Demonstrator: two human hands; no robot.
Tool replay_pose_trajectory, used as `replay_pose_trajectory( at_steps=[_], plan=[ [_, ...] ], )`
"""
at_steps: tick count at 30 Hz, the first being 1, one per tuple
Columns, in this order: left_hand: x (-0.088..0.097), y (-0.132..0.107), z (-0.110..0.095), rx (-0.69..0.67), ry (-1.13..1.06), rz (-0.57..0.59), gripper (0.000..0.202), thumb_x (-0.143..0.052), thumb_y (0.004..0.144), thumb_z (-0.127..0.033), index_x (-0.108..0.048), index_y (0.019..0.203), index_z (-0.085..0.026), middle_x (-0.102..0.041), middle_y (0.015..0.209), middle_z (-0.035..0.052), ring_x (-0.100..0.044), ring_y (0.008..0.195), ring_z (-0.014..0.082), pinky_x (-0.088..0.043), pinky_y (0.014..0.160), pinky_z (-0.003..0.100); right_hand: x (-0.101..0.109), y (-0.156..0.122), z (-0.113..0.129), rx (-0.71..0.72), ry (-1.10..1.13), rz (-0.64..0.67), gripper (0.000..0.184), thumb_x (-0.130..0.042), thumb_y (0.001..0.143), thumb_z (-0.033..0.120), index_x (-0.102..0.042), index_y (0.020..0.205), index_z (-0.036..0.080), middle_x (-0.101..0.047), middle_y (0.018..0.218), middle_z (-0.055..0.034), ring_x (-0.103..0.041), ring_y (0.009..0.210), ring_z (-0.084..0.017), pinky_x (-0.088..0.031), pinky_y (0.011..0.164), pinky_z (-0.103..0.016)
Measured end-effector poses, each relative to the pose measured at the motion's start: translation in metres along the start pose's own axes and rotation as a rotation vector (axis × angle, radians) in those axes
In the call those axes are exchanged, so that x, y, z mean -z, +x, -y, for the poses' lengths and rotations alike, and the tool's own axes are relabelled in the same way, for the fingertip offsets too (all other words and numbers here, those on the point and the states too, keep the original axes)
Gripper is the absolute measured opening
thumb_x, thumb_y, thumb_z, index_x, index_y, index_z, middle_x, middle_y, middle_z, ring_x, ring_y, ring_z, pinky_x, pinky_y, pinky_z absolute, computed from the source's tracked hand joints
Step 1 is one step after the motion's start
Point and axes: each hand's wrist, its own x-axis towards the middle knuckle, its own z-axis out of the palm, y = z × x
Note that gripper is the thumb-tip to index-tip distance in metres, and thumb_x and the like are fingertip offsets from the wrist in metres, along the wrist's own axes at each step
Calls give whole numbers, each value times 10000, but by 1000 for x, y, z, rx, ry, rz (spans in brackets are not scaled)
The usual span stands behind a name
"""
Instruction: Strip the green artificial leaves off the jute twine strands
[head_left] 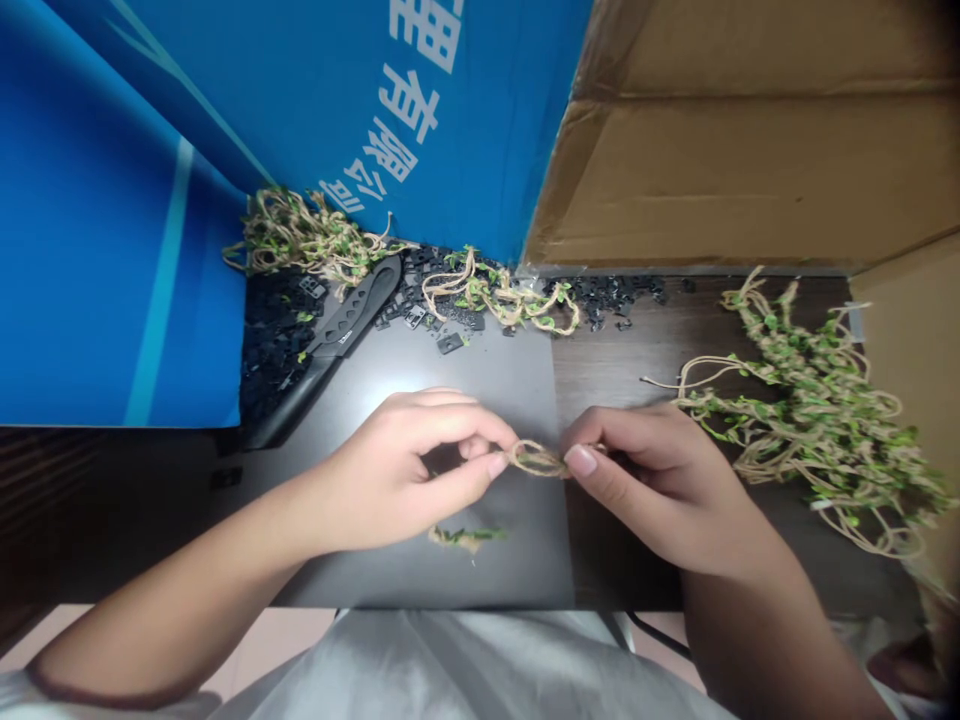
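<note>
Between my two hands is a small loop of tan twine [538, 459], held just above the table. My left hand [420, 465] pinches its left end between thumb and forefinger. At its right end my right hand [645, 475] pinches the twine, the thumb pressed against the bent forefinger. Whatever more of the twine lies inside the right fingers is hidden. Below, on the grey mat [517, 560], rests a short piece of leafy twine [469, 538], apart from both hands.
Tangled leafy twine lies in a large heap [810, 410] at right, another heap [300, 235] at back left and a smaller bunch [510, 295] at back centre. A black-handled knife [352, 310] rests among small dark pieces [270, 345]. Blue panels [315, 90] and cardboard [750, 180] wall the table.
</note>
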Motion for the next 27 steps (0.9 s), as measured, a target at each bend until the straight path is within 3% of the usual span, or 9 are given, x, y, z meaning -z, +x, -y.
replay_pose_trajectory(
  at_steps=[3,6,13,18,21,23,27],
  plan=[
    [-1,0,2,8,-27,30,146,-646,943,-158,-766,1023,-180,-668,774,11,-614,698,100,-479,655,215,-2,0,-2,-7,-31,62,136,-727,937,330,-664,970,214,-452,583,91,-379,480,-52,-275,455,-200],
    [0,0,1,57,-68,34,125,-664,939,-183,-771,1002,-180,-648,741,-1,-592,663,92,-470,622,201,-4,-1,-5,4,-93,95,317,-822,856,394,-683,1102,249,-469,605,99,-402,506,-54,-306,488,-195],
    [6,-1,1,74,-4,-8,122,-657,938,-174,-747,1020,-171,-647,727,-12,-595,671,94,-475,635,199,-4,-1,-6,58,-133,53,130,-716,944,273,-682,1061,227,-542,626,79,-455,509,-56,-344,504,-188],
    [9,0,5,-17,102,131,217,-663,955,-199,-755,1151,-208,-706,799,15,-607,754,128,-479,729,246,-2,0,-2,62,-101,-4,68,-621,987,204,-656,1040,227,-638,714,46,-512,551,-68,-378,525,-198],
    [11,-1,5,-26,116,194,118,-648,969,-212,-764,984,-211,-696,787,11,-596,746,123,-465,751,252,-2,-1,-2,55,-86,-40,63,-609,993,200,-642,1033,235,-652,748,31,-542,590,-83,-385,536,-211],
    [13,-2,3,2,120,170,105,-651,957,-201,-722,881,-191,-669,765,4,-597,740,118,-461,745,245,-2,-1,-4,57,-83,-56,54,-611,992,196,-631,1023,235,-659,771,20,-568,626,-94,-399,554,-218],
    [17,-4,-1,12,109,143,96,-636,950,-172,-685,868,-179,-680,904,24,-629,811,117,-476,751,230,-3,-1,-8,73,-49,-56,102,-623,980,163,-612,1043,242,-710,907,-16,-659,788,-130,-469,657,-240]
  ],
)
